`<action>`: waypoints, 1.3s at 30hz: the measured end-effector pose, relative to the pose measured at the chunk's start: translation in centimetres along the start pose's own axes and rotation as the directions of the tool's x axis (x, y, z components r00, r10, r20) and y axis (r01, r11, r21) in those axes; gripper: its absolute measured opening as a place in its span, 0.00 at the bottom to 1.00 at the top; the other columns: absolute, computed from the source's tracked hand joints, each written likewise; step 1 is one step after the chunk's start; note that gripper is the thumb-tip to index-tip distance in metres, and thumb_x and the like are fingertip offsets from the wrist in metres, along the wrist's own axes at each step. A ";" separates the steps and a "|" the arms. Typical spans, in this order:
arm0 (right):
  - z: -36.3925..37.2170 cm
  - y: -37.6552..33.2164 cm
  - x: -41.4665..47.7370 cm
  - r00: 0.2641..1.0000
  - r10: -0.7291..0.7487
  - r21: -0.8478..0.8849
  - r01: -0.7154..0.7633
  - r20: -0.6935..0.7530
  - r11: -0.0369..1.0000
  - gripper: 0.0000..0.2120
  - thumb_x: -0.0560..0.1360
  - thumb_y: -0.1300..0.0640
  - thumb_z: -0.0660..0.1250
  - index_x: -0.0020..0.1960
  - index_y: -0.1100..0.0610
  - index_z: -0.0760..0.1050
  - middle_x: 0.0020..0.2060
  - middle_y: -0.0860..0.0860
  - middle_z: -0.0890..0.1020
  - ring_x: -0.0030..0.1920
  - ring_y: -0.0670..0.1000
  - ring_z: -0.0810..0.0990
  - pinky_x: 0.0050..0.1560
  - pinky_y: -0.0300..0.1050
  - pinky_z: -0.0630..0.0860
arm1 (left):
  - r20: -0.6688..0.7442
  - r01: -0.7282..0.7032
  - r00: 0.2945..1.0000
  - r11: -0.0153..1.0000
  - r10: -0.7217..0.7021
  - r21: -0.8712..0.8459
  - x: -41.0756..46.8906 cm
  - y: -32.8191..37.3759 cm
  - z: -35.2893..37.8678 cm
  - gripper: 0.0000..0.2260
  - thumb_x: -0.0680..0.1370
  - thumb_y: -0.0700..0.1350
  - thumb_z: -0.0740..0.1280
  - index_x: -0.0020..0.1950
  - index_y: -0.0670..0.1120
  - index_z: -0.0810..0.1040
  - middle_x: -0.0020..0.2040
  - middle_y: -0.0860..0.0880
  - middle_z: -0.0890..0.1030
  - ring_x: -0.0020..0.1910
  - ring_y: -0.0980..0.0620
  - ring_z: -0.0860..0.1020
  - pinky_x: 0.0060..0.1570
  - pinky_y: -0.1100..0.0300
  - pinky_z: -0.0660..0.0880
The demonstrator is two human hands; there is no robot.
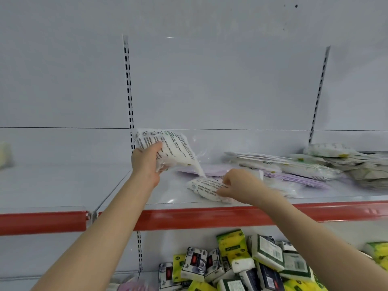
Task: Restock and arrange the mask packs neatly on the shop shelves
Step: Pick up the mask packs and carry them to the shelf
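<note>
Progress: We judge the job to be at an early or middle stage. A heap of mask packs (pixel 304 166) lies on the right of the shelf (pixel 168 199), overlapping and askew, and we see no neat row yet.
Left to do: As we read it, the two packs in hand need placing, and then the heap needs squaring up.
Left hand: Our left hand (pixel 147 162) grips the raised pack (pixel 174 148), with the fingers curled over its lower left part. The pack is tilted, above the shelf and in front of the back panel, just beside the slotted rail (pixel 129 91).
Right hand: Our right hand (pixel 239 185) has its fingers curled and pinches the right end of the lying pack (pixel 204 189). That pack rests flat on the shelf near the front, behind the red strip (pixel 210 217).
Look of the packs: Both are white and puffy, in crinkled clear film printed with dark and green lines. A tail of film hangs from the raised pack toward the lying one. We cannot tell whether the two touch.
Nearby: Flat purple packs (pixel 212 171) lie behind the lying pack. Tissue packs (pixel 241 259) are jumbled on the level below.
</note>
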State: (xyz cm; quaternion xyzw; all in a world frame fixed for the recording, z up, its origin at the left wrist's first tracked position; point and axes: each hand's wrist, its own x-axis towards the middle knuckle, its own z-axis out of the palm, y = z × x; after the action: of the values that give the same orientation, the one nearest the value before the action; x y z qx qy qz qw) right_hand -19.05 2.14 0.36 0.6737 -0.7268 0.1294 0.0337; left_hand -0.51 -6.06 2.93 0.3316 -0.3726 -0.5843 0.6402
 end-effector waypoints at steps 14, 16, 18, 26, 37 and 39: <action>-2.0 -1.9 -1.5 0.897 0.179 0.745 0.210 -0.404 0.633 0.20 0.75 0.57 0.67 0.29 0.64 0.64 0.27 0.54 0.58 0.27 0.47 0.55 0.29 0.39 0.53 | -0.101 -0.404 0.905 0.909 0.414 0.103 0.0 1.6 -4.0 0.13 0.75 0.38 0.67 0.56 0.47 0.67 0.47 0.56 0.76 0.45 0.58 0.77 0.42 0.65 0.74; -2.2 -3.7 -1.6 0.848 0.184 0.734 0.297 -0.496 0.611 0.21 0.75 0.58 0.66 0.28 0.62 0.62 0.25 0.50 0.58 0.26 0.45 0.55 0.28 0.39 0.52 | -0.022 -0.369 0.927 0.920 0.375 0.130 -0.5 1.2 -4.2 0.14 0.75 0.42 0.68 0.58 0.47 0.69 0.50 0.53 0.78 0.49 0.54 0.78 0.46 0.60 0.76; -2.0 -6.0 -1.5 0.807 0.143 0.671 0.361 -0.573 0.648 0.20 0.76 0.58 0.66 0.28 0.57 0.63 0.23 0.46 0.59 0.25 0.43 0.56 0.28 0.39 0.53 | 0.068 -0.292 0.956 0.951 0.286 0.099 -1.1 0.6 -3.9 0.21 0.73 0.51 0.71 0.61 0.45 0.70 0.57 0.49 0.79 0.54 0.51 0.79 0.52 0.52 0.77; 0.7 -10.8 -1.3 0.834 0.004 0.616 0.405 -0.552 0.676 0.15 0.77 0.51 0.63 0.53 0.63 0.78 0.50 0.55 0.82 0.51 0.51 0.78 0.56 0.48 0.74 | 0.255 -0.127 0.959 0.992 0.124 -0.003 -2.3 0.0 -2.7 0.37 0.61 0.54 0.78 0.64 0.42 0.70 0.56 0.42 0.81 0.49 0.43 0.82 0.34 0.56 0.78; -1.9 -0.4 -3.6 0.776 0.234 0.599 0.220 -0.586 0.770 0.15 0.78 0.55 0.63 0.63 0.56 0.74 0.61 0.48 0.77 0.58 0.45 0.74 0.59 0.35 0.69 | 0.238 -0.088 0.965 0.992 0.108 -0.091 -3.6 -0.9 2.9 0.24 0.73 0.39 0.70 0.65 0.37 0.66 0.58 0.39 0.78 0.40 0.46 0.78 0.24 0.59 0.78; -2.5 2.9 -3.7 0.772 0.278 0.568 0.128 -0.572 0.813 0.16 0.78 0.54 0.62 0.65 0.56 0.73 0.63 0.49 0.76 0.62 0.46 0.72 0.58 0.33 0.65 | 0.248 -0.092 0.962 0.991 0.114 -0.097 -3.6 -1.6 4.5 0.24 0.72 0.40 0.71 0.65 0.37 0.67 0.57 0.39 0.79 0.38 0.46 0.77 0.19 0.69 0.70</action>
State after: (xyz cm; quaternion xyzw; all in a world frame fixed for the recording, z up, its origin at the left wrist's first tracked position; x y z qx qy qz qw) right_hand -21.91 6.50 1.48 0.5367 -0.6255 0.5627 0.0638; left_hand -5.40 -2.56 3.48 0.2073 -0.4429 -0.6029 0.6303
